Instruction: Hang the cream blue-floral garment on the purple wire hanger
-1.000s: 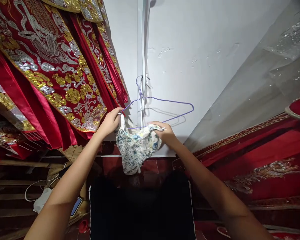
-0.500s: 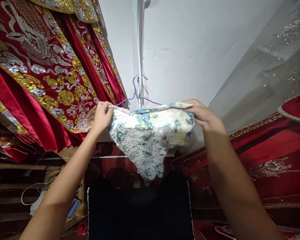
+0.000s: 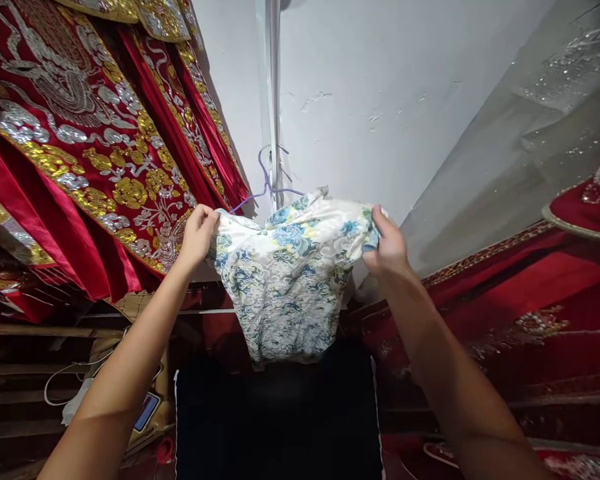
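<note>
A white floral shirt (image 3: pixel 285 280) with blue and yellow flowers hangs in front of me on a purple hanger (image 3: pixel 267 183). The hanger's hook is at a pale vertical pole (image 3: pixel 270 87) against the wall. My left hand (image 3: pixel 199 232) pinches the shirt at its left shoulder. On the other side, my right hand (image 3: pixel 387 243) grips the short right sleeve, thumb on top. The hanger's right arm goes out of sight behind the collar. Below, the shirt's body hangs down towards my dark-clothed lap.
Red garments with gold and silver embroidery (image 3: pixel 105 140) hang at the left. A sheer beaded white fabric (image 3: pixel 480 180) and more red embroidered cloth (image 3: pixel 555 300) are at the right. A phone (image 3: pixel 147 411) and a white cable (image 3: pixel 47 393) lie at the lower left.
My right hand has moved left and slightly down with the sleeve. The shirt's front has spread and now faces me more flatly. My left hand keeps its hold at the shoulder.
</note>
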Motion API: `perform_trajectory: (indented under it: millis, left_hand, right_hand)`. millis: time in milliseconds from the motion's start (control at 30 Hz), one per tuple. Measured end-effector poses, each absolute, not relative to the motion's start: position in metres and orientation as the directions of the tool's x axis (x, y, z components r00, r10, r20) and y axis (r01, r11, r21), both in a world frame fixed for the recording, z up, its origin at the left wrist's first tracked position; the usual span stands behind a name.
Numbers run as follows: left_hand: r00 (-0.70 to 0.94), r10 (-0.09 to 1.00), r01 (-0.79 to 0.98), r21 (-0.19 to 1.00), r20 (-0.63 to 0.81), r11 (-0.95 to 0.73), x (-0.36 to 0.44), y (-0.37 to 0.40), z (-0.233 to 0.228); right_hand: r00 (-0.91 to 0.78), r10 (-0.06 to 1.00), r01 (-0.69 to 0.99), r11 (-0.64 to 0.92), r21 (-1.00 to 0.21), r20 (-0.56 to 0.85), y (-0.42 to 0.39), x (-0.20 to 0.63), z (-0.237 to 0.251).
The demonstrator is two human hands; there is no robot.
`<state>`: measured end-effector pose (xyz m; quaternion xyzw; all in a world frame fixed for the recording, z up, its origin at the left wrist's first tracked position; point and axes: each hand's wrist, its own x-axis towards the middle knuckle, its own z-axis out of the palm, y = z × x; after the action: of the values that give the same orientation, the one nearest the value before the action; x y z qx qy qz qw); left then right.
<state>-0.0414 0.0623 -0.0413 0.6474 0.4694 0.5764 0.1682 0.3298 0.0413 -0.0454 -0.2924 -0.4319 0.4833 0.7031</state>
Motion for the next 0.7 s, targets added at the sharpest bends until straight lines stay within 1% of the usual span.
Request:
perform_trajectory:
  millis: [67, 133, 200, 233, 300, 333, 367, 400, 433, 467, 500, 533, 567, 633, 667, 700]
  left_hand:
    - [-0.124, 0.779, 0.421, 0.743, 0.615, -0.520, -0.035, 0.065, -0.036]
    - [-0.097, 0.758, 0.481, 0.697, 0.646, -0.532, -0.028, 0.066, -0.034]
    - [-0.045, 0.756, 0.525, 0.660, 0.653, -0.538, -0.023, 0.066, -0.036]
    - [-0.027, 0.768, 0.517, 0.667, 0.639, -0.537, -0.021, 0.065, -0.039]
    - [-0.003, 0.806, 0.448, 0.721, 0.592, -0.528, -0.018, 0.063, -0.047]
    - [0.007, 0.824, 0.406, 0.751, 0.567, -0.520, -0.015, 0.060, -0.052]
    - [0.026, 0.838, 0.370, 0.774, 0.545, -0.514, -0.011, 0.056, -0.056]
    - [0.051, 0.843, 0.339, 0.785, 0.535, -0.519, -0.005, 0.050, -0.060]
    - [0.087, 0.839, 0.311, 0.785, 0.538, -0.535, 0.002, 0.043, -0.063]
    - [0.138, 0.826, 0.279, 0.779, 0.546, -0.561, 0.012, 0.035, -0.064]
    - [0.202, 0.809, 0.235, 0.774, 0.553, -0.588, 0.022, 0.026, -0.063]
    - [0.271, 0.786, 0.184, 0.771, 0.556, -0.610, 0.033, 0.016, -0.060]
    - [0.339, 0.761, 0.137, 0.772, 0.553, -0.621, 0.044, 0.006, -0.056]
    - [0.452, 0.726, 0.071, 0.790, 0.519, -0.609, 0.063, -0.012, -0.044]
    - [0.492, 0.717, 0.046, 0.807, 0.494, -0.588, 0.070, -0.019, -0.037]
    - [0.522, 0.713, 0.021, 0.829, 0.468, -0.559, 0.075, -0.024, -0.031]
  right_hand:
    - [0.029, 0.931, -0.462, 0.335, -0.821, 0.363, 0.039, 0.322, -0.024]
    - [-0.128, 0.907, -0.458, 0.305, -0.835, 0.402, 0.031, 0.308, -0.007]
    - [-0.327, 0.855, -0.370, 0.276, -0.887, 0.402, 0.016, 0.293, 0.002]
    - [-0.463, 0.799, -0.292, 0.271, -0.917, 0.383, 0.006, 0.286, 0.003]
    - [-0.738, 0.603, -0.111, 0.337, -0.935, 0.304, -0.012, 0.276, -0.001]
    - [-0.819, 0.511, -0.036, 0.410, -0.911, 0.262, -0.019, 0.273, -0.007]
    - [-0.842, 0.479, 0.023, 0.492, -0.870, 0.249, -0.024, 0.270, -0.016]
    - [-0.812, 0.517, 0.084, 0.564, -0.821, 0.272, -0.025, 0.268, -0.027]
    - [-0.731, 0.603, 0.161, 0.609, -0.777, 0.321, -0.024, 0.266, -0.041]
    - [-0.602, 0.703, 0.249, 0.616, -0.747, 0.379, -0.019, 0.264, -0.056]
    - [-0.464, 0.782, 0.329, 0.588, -0.739, 0.416, -0.013, 0.263, -0.071]
    - [-0.361, 0.834, 0.388, 0.542, -0.745, 0.418, -0.005, 0.263, -0.086]
    - [-0.273, 0.866, 0.426, 0.498, -0.755, 0.418, 0.002, 0.263, -0.099]
    - [-0.146, 0.892, 0.442, 0.447, -0.778, 0.429, 0.015, 0.266, -0.117]
    - [-0.105, 0.895, 0.415, 0.435, -0.799, 0.433, 0.018, 0.270, -0.122]
    - [-0.062, 0.904, 0.353, 0.416, -0.838, 0.422, 0.019, 0.275, -0.123]
